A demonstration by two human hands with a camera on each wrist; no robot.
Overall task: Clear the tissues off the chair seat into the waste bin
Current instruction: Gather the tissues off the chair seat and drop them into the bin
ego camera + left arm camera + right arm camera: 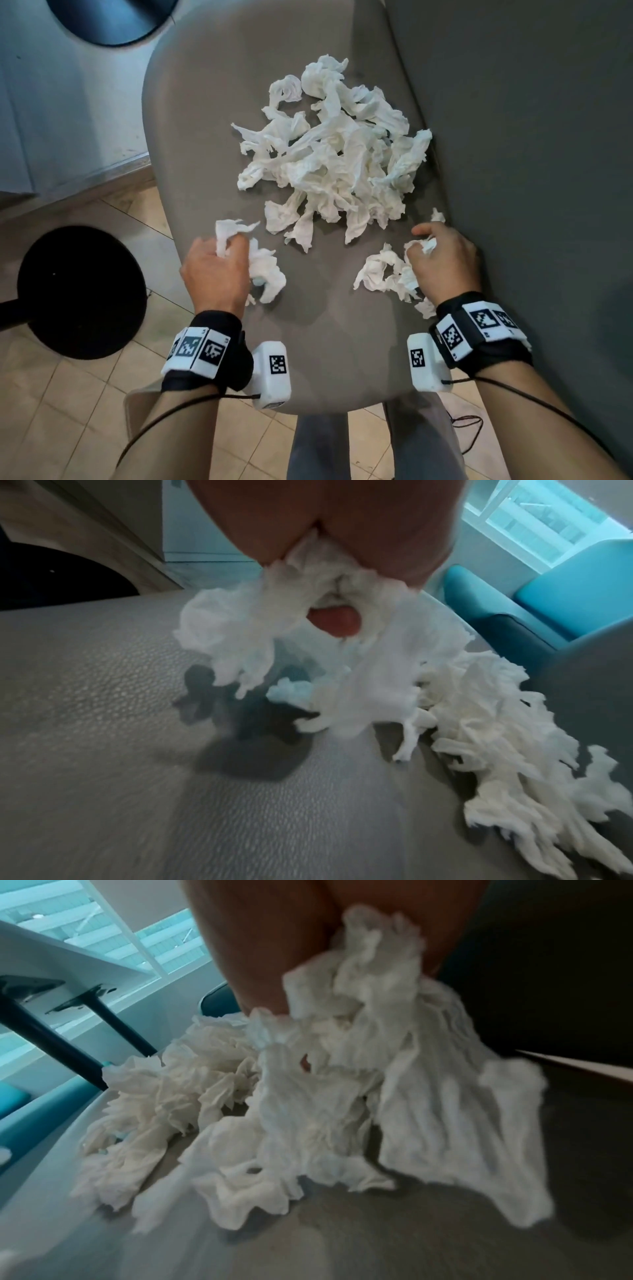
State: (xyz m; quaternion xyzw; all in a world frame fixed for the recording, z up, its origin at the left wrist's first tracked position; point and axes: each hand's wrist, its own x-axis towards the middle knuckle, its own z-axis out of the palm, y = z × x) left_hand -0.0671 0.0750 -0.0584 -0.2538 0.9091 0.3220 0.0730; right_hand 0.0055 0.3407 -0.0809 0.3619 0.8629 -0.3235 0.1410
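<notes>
Your left hand (214,270) and right hand (445,260) each clutch crumpled white paper tissues (267,274) near the grey leather chair seat's (325,342) front edge; squeeze tight, trailing tails will drop. Main heap (335,154) sits mid-seat.

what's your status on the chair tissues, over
Left hand grips a tissue clump; right hand grips another tissue bunch. Main tissue pile on chair seat. Nothing blocking.
</notes>
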